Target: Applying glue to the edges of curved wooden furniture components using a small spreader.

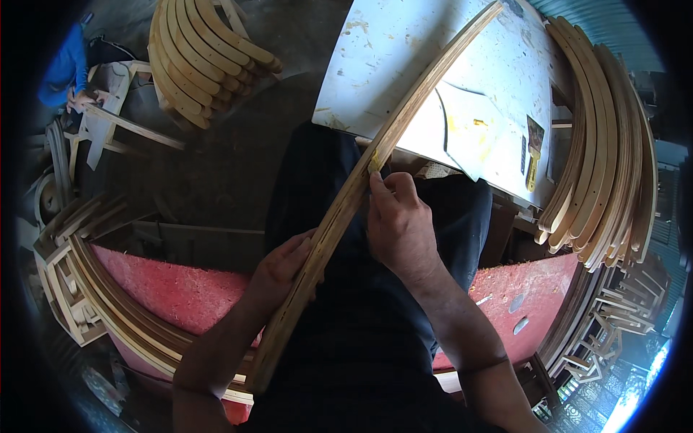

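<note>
A long, gently curved wooden slat point(339, 198) runs diagonally across my lap, its narrow laminated edge turned up. Its far end rests over the white board, and its near end reaches down beside my left forearm. My left hand point(281, 268) is closed around the lower half of the slat. With pinched fingers, my right hand point(398, 220) presses a small yellow piece point(375, 162) against the slat's edge, around its middle. What that piece is, I cannot make out. Dark lines and gaps show along the edge below it.
The white board point(361, 79) ahead bears yellow smears, a thin sheet point(469, 130) and a putty knife point(533, 153). Curved slats are stacked at right point(606, 144), far left point(198, 61) and lower left point(130, 303). A red surface point(173, 285) lies behind. A person in blue point(66, 65) works at far left.
</note>
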A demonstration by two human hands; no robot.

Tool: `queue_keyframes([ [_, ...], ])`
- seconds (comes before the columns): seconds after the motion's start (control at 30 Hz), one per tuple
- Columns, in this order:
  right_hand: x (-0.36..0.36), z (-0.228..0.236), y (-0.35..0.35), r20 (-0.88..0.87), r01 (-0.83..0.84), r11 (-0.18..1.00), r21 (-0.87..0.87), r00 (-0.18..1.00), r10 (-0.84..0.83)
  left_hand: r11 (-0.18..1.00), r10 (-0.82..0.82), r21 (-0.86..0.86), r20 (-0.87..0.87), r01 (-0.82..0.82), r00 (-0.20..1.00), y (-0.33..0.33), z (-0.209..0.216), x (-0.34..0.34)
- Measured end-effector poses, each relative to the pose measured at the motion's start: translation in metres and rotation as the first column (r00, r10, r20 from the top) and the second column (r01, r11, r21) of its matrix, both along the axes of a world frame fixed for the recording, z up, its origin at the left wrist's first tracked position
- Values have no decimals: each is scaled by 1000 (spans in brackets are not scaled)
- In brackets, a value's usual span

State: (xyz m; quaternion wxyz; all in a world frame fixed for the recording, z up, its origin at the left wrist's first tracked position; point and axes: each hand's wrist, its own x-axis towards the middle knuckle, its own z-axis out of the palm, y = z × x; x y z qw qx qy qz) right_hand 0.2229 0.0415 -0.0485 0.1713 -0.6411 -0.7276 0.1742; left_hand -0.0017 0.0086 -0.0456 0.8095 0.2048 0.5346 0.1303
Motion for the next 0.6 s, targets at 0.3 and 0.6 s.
queue_keyframes([
  [0.3,-5,1,-4,100,-92,996,14,991,91,1000,4,18,10,-4,1000,0,0,1],
  [0.6,-7,13,-8,146,-111,992,-59,982,118,999,-3,34,18,2,1000,-1,0,1],
])
